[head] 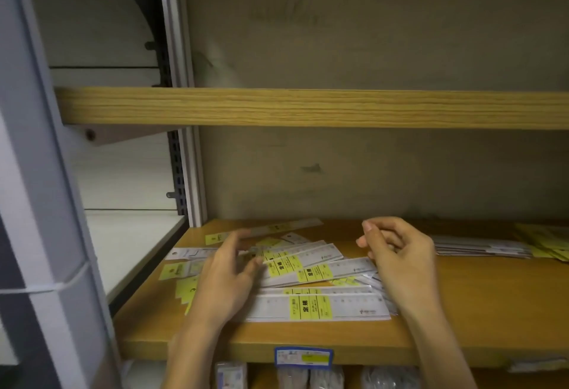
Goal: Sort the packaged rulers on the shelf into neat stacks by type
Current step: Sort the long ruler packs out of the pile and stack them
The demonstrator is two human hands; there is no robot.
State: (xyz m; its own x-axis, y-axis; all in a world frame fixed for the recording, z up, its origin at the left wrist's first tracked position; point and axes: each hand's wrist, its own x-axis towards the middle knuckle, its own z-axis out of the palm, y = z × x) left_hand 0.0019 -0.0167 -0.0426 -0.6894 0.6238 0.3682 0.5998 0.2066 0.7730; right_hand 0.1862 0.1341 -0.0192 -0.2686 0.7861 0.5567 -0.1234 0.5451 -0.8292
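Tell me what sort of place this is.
Most likely a shop's stationery aisle or its stockroom. Retail-packaged rulers with yellow labels lie scattered on a wooden shelf, a price tag is clipped to its front edge, and more packaged goods sit below.

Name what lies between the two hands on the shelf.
Head view: overlapping packaged rulers with yellow labels lie between the left hand and right hand.
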